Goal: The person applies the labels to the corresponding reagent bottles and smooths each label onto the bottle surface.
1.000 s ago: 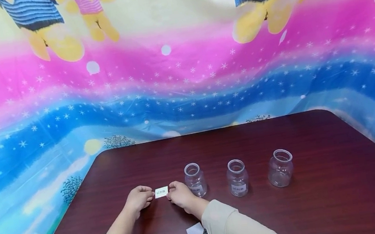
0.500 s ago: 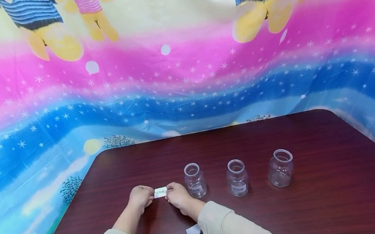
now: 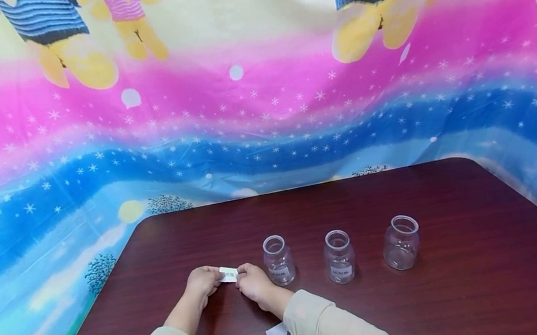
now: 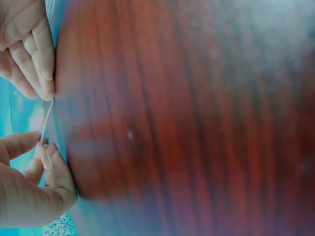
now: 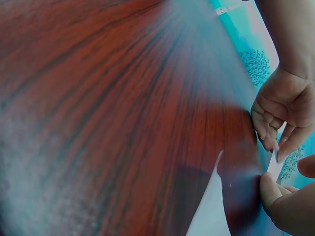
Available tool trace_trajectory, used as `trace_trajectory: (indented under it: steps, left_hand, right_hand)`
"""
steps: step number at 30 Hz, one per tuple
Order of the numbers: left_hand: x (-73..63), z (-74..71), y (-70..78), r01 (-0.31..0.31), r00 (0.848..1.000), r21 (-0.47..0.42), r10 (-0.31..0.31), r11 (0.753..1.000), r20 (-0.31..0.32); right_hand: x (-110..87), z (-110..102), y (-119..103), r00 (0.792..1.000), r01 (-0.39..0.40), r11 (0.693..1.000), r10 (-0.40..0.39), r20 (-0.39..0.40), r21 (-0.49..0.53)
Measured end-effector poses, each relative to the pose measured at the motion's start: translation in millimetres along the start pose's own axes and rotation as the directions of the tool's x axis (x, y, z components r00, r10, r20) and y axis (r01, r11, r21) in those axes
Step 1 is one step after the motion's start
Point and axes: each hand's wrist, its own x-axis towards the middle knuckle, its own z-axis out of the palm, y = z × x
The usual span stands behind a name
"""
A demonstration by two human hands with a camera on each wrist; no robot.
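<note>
A small white paper label printed with dark characters is held above the table between both hands. My left hand pinches its left end between thumb and fingers. At the right end, my right hand grips it with its fingertips. The left wrist view shows the label nearly edge-on, stretched between the hands. Just right of my right hand stands a clear glass jar with a similar label on its front. A second labelled jar is farther right, and a third jar shows no label.
A white piece of paper lies on the dark reddish-brown table, partly behind my right forearm. Its corner curls up in the right wrist view. A patterned cloth backdrop hangs behind the table.
My hands have drawn slightly closer together, and their fingers cover more of the label. The label has tilted a little, its right end lower. The jars stay in place.
</note>
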Motion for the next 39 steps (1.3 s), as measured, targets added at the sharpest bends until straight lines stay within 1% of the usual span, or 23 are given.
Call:
trace_trajectory:
  steps: [5, 6, 7, 8, 13, 14, 16, 18, 22, 25, 28, 32, 36, 39]
  left_hand:
    - [-5.1, -1.2, 0.3, -0.010, 1.000, -0.038, 0.011, 0.999, 0.029]
    - [-6.3, -1.8, 0.5, -0.010, 0.999, -0.043, 0.011, 0.999, 0.038]
    - [-7.5, -2.6, 0.7, -0.008, 0.999, -0.045, 0.010, 0.999, 0.047]
    - [-8.6, -3.4, 0.7, -0.006, 0.998, -0.045, 0.009, 0.999, 0.058]
    - [-15.1, -7.9, 2.9, -0.013, 0.994, -0.039, 0.017, 0.999, 0.104]
    - [-16.2, -8.7, 3.5, -0.016, 0.994, -0.042, 0.021, 0.999, 0.109]
    - [-18.0, -10.3, 4.1, -0.026, 0.993, -0.051, 0.032, 0.998, 0.117]
    - [-19.5, -12.0, 4.2, -0.033, 0.992, -0.057, 0.040, 0.998, 0.122]
    - [-22.4, -15.2, 2.3, -0.042, 0.992, -0.060, 0.049, 0.997, 0.117]
    - [-25.7, -17.1, 1.8, -0.042, 0.992, -0.068, 0.050, 0.997, 0.119]
    - [-29.7, -19.0, 2.4, -0.042, 0.989, -0.079, 0.053, 0.996, 0.137]
    - [-34.7, -21.7, 2.9, -0.047, 0.984, -0.094, 0.062, 0.994, 0.165]
    - [-39.7, -24.9, 3.0, -0.059, 0.975, -0.137, 0.086, 0.989, 0.204]
    - [-43.8, -27.9, 3.8, -0.077, 0.960, -0.168, 0.119, 0.983, 0.253]
  right_hand:
    - [-1.6, -1.7, -0.7, 1.000, 0.019, 0.999, -0.019, 0.004, -0.046]
    - [-1.5, -2.0, -0.1, 1.000, 0.029, 0.998, -0.028, 0.007, -0.052]
    - [-0.9, -2.7, 2.7, 0.997, 0.072, 0.996, -0.072, 0.014, -0.042]
    - [-1.3, -3.6, 2.3, 0.997, 0.078, 0.996, -0.077, 0.018, -0.052]
    - [-2.4, -6.1, -1.3, 0.997, 0.075, 0.995, -0.073, 0.024, -0.058]
    - [-3.2, -6.4, -4.5, 0.999, 0.033, 0.997, -0.032, 0.021, -0.070]
    - [-2.8, -6.9, -4.0, 0.999, 0.039, 0.997, -0.038, 0.016, -0.071]
    - [-3.2, -7.0, -4.0, 0.999, 0.046, 0.997, -0.045, 0.011, -0.056]
    - [-4.4, -6.5, -4.7, 0.999, 0.052, 0.999, -0.052, 0.003, 0.015]
    - [-6.3, -6.4, -6.0, 0.997, 0.072, 0.996, -0.071, -0.012, 0.056]
    - [-9.5, -7.0, -7.3, 0.995, 0.096, 0.992, -0.095, -0.019, 0.085]
    - [-13.8, -8.4, -8.0, 0.991, 0.133, 0.987, -0.132, -0.014, 0.095]
    - [-19.0, -10.7, -11.0, 0.983, 0.180, 0.977, -0.182, 0.001, 0.111]
    - [-28.0, -14.9, -21.3, 0.979, 0.201, 0.972, -0.204, 0.013, 0.120]
